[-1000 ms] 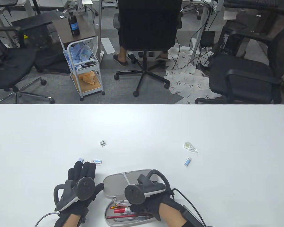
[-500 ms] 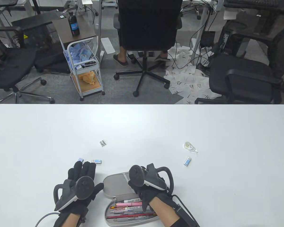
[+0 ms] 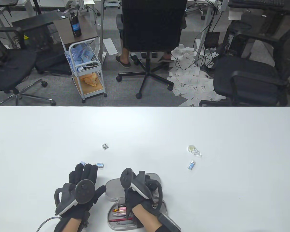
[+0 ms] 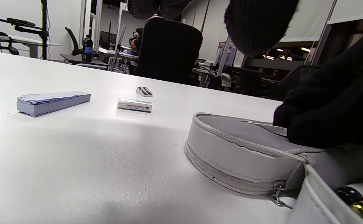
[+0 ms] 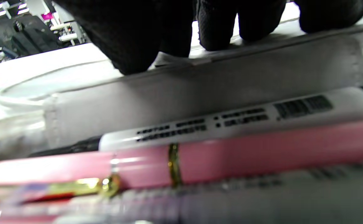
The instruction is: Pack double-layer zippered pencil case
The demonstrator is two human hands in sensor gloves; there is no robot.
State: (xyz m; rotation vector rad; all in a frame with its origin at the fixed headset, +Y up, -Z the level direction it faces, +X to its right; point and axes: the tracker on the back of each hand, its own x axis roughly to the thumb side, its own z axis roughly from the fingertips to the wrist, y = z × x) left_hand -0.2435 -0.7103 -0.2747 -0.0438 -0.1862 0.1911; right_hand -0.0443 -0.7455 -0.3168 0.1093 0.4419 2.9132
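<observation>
The grey pencil case lies open near the table's front edge, and its lower tray holds several pens. My right hand is over the case. Its fingers and thumb close over the edge of the grey inner flap, just above a pink pen and a white marker. In the left wrist view the right hand's fingers rest on the case's lid. My left hand lies flat and empty on the table, left of the case.
A blue note pad and an eraser lie just beyond my left hand, with a small metal piece farther back. A correction tape and a blue eraser lie to the right.
My right hand left the pens, swung up and to the left over the case, and now holds its flap. Its forearm now covers the tray's right part. The left hand barely moved.
</observation>
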